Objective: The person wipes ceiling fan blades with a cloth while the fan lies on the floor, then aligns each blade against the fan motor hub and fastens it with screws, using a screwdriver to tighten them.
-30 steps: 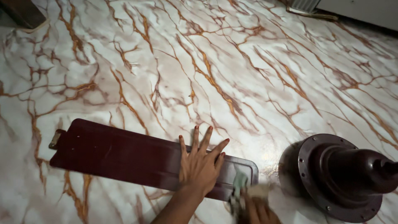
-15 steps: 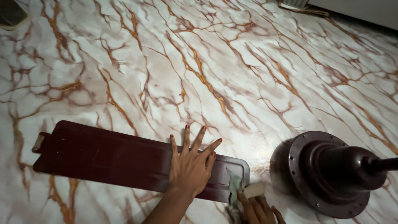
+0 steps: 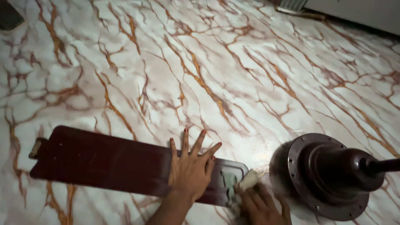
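Two bare hands in shot and that's all of the person on show. The left hand [image 3: 191, 173] has slender fingers, and the nails carry dark red polish, glinting at each tip. No ring to be seen on it, no watch, no bracelet at the wrist. Its forearm is bare too, with no sleeve or cuff reaching into view. The right hand [image 3: 261, 204] is blurred, so its nails can't be made out, but it's gloveless as well, knuckles uncovered, no sleeve visible behind it.
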